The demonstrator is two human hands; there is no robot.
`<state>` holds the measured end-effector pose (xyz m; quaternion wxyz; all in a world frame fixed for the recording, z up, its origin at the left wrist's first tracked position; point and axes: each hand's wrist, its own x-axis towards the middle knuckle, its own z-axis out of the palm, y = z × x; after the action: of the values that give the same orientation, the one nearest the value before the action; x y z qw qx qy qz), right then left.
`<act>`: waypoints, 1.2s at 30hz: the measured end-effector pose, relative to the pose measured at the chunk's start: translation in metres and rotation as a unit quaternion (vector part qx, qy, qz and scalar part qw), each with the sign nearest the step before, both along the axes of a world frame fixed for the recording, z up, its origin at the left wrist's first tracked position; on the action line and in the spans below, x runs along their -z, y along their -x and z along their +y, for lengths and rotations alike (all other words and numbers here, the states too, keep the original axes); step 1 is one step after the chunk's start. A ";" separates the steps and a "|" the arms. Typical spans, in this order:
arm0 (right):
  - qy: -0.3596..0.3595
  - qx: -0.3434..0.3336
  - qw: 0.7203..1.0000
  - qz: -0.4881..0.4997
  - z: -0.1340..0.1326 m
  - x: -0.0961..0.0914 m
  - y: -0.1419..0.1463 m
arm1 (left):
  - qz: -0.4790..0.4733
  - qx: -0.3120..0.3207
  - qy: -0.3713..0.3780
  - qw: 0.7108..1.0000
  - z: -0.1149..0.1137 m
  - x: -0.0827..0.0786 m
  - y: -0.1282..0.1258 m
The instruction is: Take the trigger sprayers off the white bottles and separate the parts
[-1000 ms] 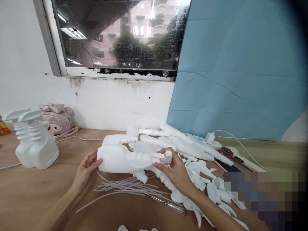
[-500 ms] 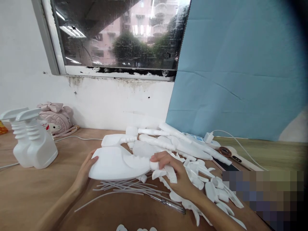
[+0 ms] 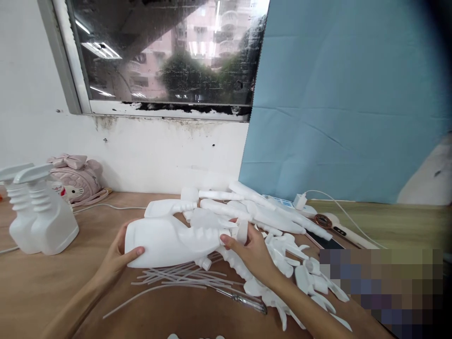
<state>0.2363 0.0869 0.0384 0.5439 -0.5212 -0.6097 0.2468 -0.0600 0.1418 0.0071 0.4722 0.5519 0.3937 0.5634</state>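
Note:
A white plastic spray bottle [image 3: 158, 242] lies sideways in the air, its ribbed neck pointing right. My left hand [image 3: 122, 249] grips its base, thumb on the near face. At the neck end, my right hand [image 3: 254, 254] is closed around a white trigger-sprayer part [image 3: 242, 230], the thumb against the mouth of the bottle. How far the part sits on the neck is hidden by the fingers. Below the bottle are thin, pale plastic tubes [image 3: 176, 277] in a loose bundle. A slim metal pen-like tool [image 3: 243, 300] rests beside them.
Two white spray bottles with heads [image 3: 40, 221] stand at left, before a pink bag [image 3: 76, 181]. More white bottles [image 3: 165, 207] and long parts [image 3: 254, 214] lie behind my hands. Loose white pieces [image 3: 282, 254], a phone [image 3: 323, 241] and a cream-coloured handheld device [image 3: 339, 228] are at right.
The bottle has rolled in my hands, its ribs now facing up more fully. My right hand has turned, bringing the sprayer part upright at the neck. The view has shifted slightly right.

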 end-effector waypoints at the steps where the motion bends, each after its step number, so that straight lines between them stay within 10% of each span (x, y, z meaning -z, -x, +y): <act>1: 0.009 -0.011 1.000 0.005 0.000 0.000 0.000 | 0.024 -0.012 -0.022 0.999 0.000 -0.002 0.001; 17: 0.057 -0.132 0.984 0.104 -0.003 -0.024 -0.008 | 0.048 -0.147 -0.237 0.959 -0.002 0.010 0.003; 19: 0.096 -0.138 0.977 0.128 -0.006 -0.024 -0.005 | 0.098 -0.190 -0.364 0.907 0.002 0.014 0.013; 23: 0.225 -0.128 0.939 0.226 -0.006 -0.021 0.001 | 0.325 -0.214 -0.629 0.674 0.004 0.014 0.037; 29: 0.201 -0.107 0.932 0.283 -0.007 -0.024 0.002 | 0.473 -0.252 -0.682 0.498 -0.007 0.001 0.044; 32: 0.156 -0.089 0.941 0.286 -0.012 -0.025 0.006 | 0.549 -0.273 -0.622 0.488 -0.024 -0.010 0.015; 36: 0.150 -0.135 0.945 0.258 -0.024 -0.021 0.024 | 0.605 -0.258 -0.506 0.558 -0.059 -0.030 -0.054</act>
<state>0.2121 0.0632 0.0592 0.5601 -0.4278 -0.4690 0.5323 -0.0063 0.0832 0.0372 -0.3992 0.7864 0.3621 0.3019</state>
